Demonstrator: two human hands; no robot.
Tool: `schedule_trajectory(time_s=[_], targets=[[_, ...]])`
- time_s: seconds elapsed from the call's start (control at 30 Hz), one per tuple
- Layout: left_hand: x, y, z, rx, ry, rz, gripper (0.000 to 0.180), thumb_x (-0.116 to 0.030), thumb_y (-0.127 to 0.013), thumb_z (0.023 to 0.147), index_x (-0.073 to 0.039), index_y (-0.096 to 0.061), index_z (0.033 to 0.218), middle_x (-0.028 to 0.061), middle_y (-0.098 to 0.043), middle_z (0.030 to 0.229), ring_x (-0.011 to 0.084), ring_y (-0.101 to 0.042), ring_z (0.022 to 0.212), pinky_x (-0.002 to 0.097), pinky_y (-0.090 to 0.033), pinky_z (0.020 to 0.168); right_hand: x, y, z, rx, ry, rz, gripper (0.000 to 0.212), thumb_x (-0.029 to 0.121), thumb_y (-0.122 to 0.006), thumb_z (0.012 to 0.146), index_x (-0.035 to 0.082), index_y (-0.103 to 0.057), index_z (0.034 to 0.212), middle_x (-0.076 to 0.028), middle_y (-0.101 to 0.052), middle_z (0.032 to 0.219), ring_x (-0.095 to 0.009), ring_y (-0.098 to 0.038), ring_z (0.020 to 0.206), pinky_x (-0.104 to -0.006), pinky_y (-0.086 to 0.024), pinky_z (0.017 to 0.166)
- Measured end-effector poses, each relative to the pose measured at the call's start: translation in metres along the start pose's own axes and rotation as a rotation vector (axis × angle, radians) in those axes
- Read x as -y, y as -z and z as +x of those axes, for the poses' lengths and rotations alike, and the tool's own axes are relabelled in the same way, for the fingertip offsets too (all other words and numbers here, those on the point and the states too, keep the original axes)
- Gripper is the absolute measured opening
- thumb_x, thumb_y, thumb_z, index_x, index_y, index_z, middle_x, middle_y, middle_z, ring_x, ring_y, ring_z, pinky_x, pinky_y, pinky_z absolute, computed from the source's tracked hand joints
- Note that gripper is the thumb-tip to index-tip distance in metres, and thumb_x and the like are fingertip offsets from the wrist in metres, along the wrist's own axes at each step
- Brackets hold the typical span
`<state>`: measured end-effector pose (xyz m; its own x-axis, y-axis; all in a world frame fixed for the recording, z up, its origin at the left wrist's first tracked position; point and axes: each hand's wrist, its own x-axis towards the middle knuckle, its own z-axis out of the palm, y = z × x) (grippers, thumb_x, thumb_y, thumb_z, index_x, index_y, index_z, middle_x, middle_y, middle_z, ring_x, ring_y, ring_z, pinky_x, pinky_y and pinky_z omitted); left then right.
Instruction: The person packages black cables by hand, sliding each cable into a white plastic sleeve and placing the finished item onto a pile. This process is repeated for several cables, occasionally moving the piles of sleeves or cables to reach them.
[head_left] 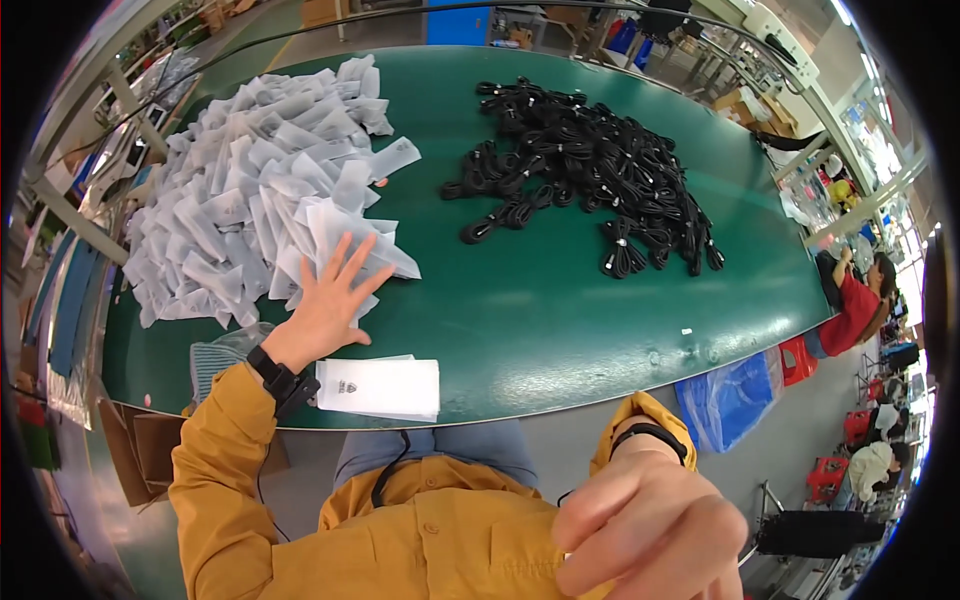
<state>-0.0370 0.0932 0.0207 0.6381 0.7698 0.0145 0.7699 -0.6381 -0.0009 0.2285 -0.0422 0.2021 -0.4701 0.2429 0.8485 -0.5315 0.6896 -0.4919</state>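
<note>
My left hand is spread flat at the near edge of a big heap of white frosted bags, its fingertips on the closest ones. They look filled, though their contents cannot be made out. Just below this hand lies a small stack of flat white bags with a dark printed mark, by the table's front edge. My right hand is raised close to the camera, off the table, with its fingers curled in. Whatever it may hold is hidden. Bundled black cables form a second heap on the right half of the table.
The green table curves around in front of me. A striped item in clear plastic lies at its left front, above a cardboard box. Below the right edge are a blue plastic-lined container and a red stool. Someone in red sits beyond.
</note>
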Motion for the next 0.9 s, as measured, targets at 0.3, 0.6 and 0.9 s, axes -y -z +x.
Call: schedule_trajectory(time_s=[0.3, 0.6, 0.9], targets=[[0.049, -0.037, 0.018, 0.049, -0.035, 0.019, 0.088, -0.021, -0.082, 0.074, -0.031, -0.04, 0.15, 0.0058, -0.011, 0.164, 0.0331, -0.008, 0.152, 0.0805, -0.034, 0.095, -0.008, -0.005, -0.004, -0.058, -0.097, 0.212, 0.03, -0.007, -0.065, 0.086, 0.019, -0.075, 0.097, 0.0, -0.059, 0.077, -0.017, -0.058, 0.062, -0.0278, -0.041, 0.05], [0.092, -0.038, 0.052, 0.012, 0.067, 0.043, 0.078, -0.016, -0.077, 0.08, -0.035, -0.043, 0.147, -0.0004, -0.013, 0.164, 0.0306, -0.011, 0.152, 0.0829, -0.03, 0.099, -0.013, 0.005, -0.011, -0.123, -0.188, 0.352, 0.015, 0.002, -0.069, 0.088, 0.014, -0.074, 0.095, -0.014, -0.062, 0.099, -0.025, -0.064, 0.071, -0.0315, -0.051, 0.057], [0.12, -0.046, 0.07, 0.001, 0.114, 0.052, 0.078, -0.014, -0.078, 0.078, -0.036, -0.046, 0.145, -0.0006, -0.015, 0.164, 0.0292, -0.014, 0.152, 0.0832, -0.03, 0.098, -0.097, 0.118, -0.068, -0.139, -0.54, -0.835, 0.036, 0.014, -0.073, 0.082, 0.006, -0.064, 0.117, -0.012, -0.059, 0.119, -0.03, -0.055, 0.111, -0.0373, -0.047, 0.093]])
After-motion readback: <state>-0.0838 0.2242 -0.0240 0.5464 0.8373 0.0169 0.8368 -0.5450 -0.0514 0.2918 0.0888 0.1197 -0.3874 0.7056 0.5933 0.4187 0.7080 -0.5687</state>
